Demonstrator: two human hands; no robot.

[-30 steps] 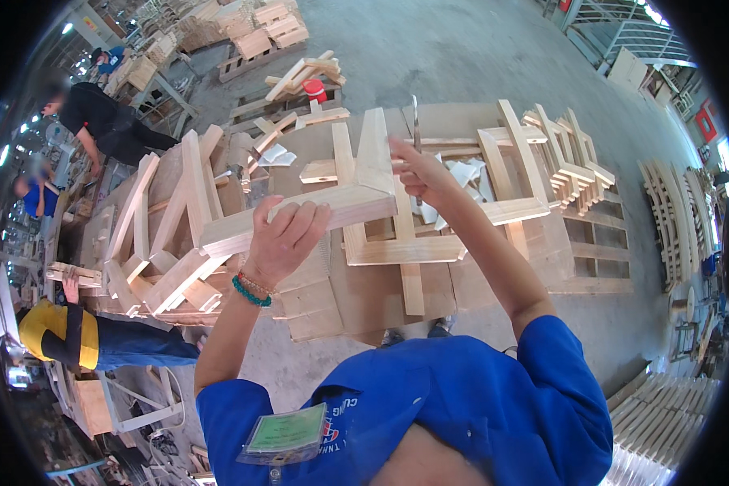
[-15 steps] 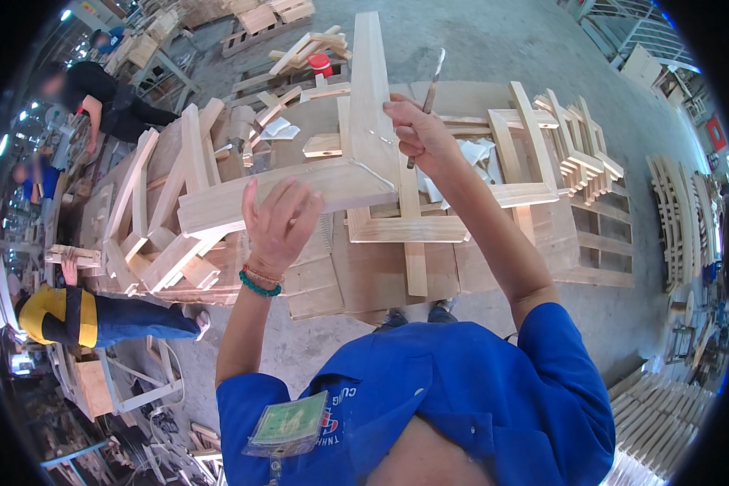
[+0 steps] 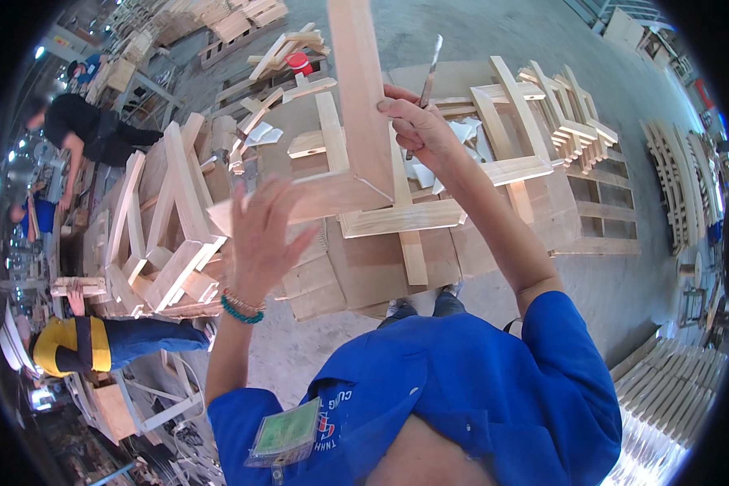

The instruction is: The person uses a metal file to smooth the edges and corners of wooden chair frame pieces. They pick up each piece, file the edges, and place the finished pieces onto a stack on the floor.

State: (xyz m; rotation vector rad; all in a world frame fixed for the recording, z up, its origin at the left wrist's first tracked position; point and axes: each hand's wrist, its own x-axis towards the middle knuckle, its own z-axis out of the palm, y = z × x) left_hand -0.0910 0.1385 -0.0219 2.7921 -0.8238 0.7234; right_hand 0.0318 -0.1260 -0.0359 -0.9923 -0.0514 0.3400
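Smooth grey concrete floor (image 3: 494, 24) surrounds a counter (image 3: 478, 251) spread with creased brown cardboard (image 3: 308, 283), directions being read from the middle of the view. Held above it, reaching from the centre toward twelve o'clock, is an L-shaped wooden piece (image 3: 358, 89) of pale, straight-grained, square-edged bars, a whitish line marking its slanted joint. At one o'clock the right hand (image 3: 421, 125) is closed around a slim, stick-like tool (image 3: 432, 73) with a pale upper end, its thumb against the upright bar. Toward nine o'clock the left hand (image 3: 267, 243) is blurred, fingers spread before the lower bar; whether it touches the wood I cannot tell. Beaded bracelets (image 3: 241, 314), one teal, circle that wrist. Angled frames (image 3: 158, 202) lean together near nine o'clock, while V-shaped pieces (image 3: 571, 113) stack in neat rows at two, close to a slatted pallet (image 3: 603, 215) at three. White crumpled sheets (image 3: 470, 134) lie just beside the right hand. Near eleven o'clock stands a small round red tub (image 3: 299, 65), its contents too small to make out. At seven o'clock, a clear plastic sleeve (image 3: 287, 433) holding a green card hangs on the blue shirt (image 3: 462, 389).
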